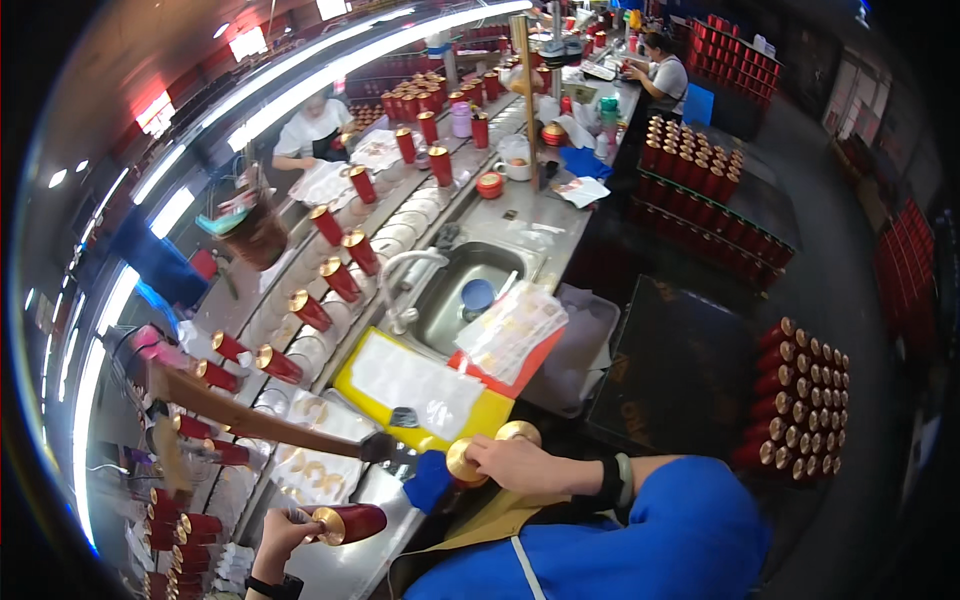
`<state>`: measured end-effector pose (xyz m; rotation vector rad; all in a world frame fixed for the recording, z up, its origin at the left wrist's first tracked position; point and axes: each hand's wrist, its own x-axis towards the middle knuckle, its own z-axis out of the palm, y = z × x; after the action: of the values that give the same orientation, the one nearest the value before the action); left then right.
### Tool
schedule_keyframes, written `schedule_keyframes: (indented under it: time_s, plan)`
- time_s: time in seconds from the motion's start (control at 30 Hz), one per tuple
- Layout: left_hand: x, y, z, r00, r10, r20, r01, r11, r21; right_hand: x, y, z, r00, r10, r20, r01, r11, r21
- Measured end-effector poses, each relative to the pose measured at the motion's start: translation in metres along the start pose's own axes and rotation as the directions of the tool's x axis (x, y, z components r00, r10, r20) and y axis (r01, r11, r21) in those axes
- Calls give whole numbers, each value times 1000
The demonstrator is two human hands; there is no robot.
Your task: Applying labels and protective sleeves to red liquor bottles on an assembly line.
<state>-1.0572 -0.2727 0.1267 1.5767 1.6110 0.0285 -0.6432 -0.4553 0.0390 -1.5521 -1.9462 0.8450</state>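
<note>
My left hand (283,541), low on the left, is closed at the gold end of a red cylinder (360,522) that lies tilted over the metal counter. A small grey thing shows at its fingertips, too small to name. My right hand (512,466) pinches the edge of a round gold-ended piece (461,460) close to my body; the rest of this piece is mostly hidden. Just beyond my right knuckles is a second gold disc (522,432). A blue cloth (428,482) lies beside the gold-ended piece.
A yellow tray with a white sheet (410,380) lies ahead, beside a sink (465,285) with a tap. Red cylinders (338,278) stand along a conveyor at left; more are stacked on the right (800,400). A wooden bar (250,415) crosses the left. Two people work farther away.
</note>
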Motion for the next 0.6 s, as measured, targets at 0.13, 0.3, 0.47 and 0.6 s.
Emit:
schedule_keyframes:
  time_s: [0.13,0.3,0.47,0.6]
  plan:
    - [-12,113,117,985,154,81,-153,988,-22,-115,78,-60,911,265,-317,-269,963,32]
    - [15,222,263,925,260,276,-299,948,110,-245,143,-124,758,373,-536,-437,900,9]
    - [46,350,425,795,374,477,-497,853,158,-354,215,-158,622,443,-646,-584,812,-7]
    - [75,438,576,624,529,575,-750,611,252,-443,298,-171,540,507,-672,-661,750,35]
